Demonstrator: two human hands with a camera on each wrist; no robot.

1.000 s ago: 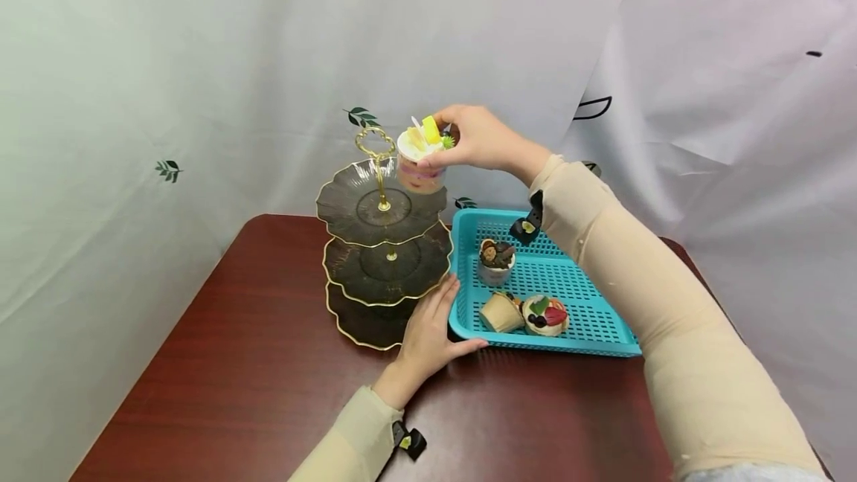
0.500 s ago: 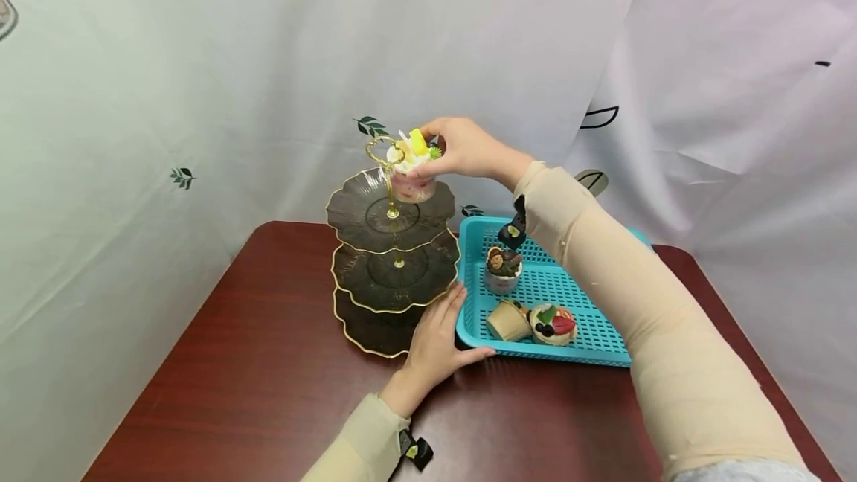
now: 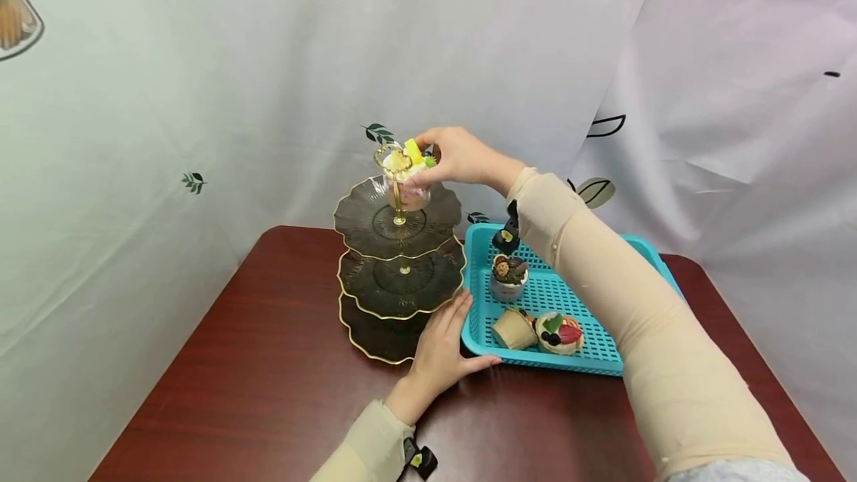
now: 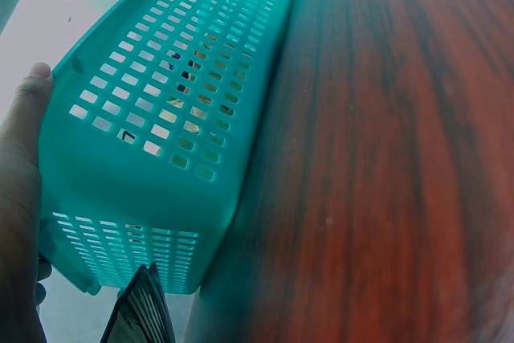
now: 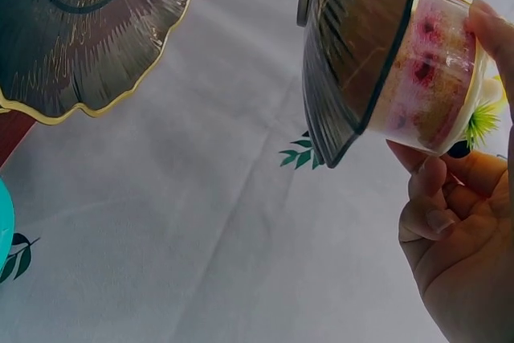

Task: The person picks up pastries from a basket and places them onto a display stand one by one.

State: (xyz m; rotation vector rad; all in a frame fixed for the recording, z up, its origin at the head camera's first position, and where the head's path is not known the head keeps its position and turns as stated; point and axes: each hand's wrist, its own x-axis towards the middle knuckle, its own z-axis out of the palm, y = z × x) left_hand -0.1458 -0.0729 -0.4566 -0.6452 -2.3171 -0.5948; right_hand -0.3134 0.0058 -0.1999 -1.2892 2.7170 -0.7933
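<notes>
Nearest, the left grip [image 3: 442, 354] spreads wide, fingers fairly straight, at the near left corner of the blue basket [image 3: 562, 367]; a sideways nudge there could jolt the tiered stand [image 3: 361, 225] beside it, toward the worktop's [image 3: 281, 385] far edge. Along the basket's front edge lie a tipped pastry cup [image 3: 512, 330] and fruit tart [image 3: 561, 334]; a chocolate-topped cup [image 3: 508, 285] stands farther back. Beyond, the right grip [image 3: 463, 157] pinches the dessert cup [image 3: 415, 199], partly behind the stand's gold handle [image 3: 397, 195]. Its topping might snag if pushed against that handle; released unevenly, it might tip. The cup lies between thumb and fingers, over the top tier; I cannot tell whether its base touches.
</notes>
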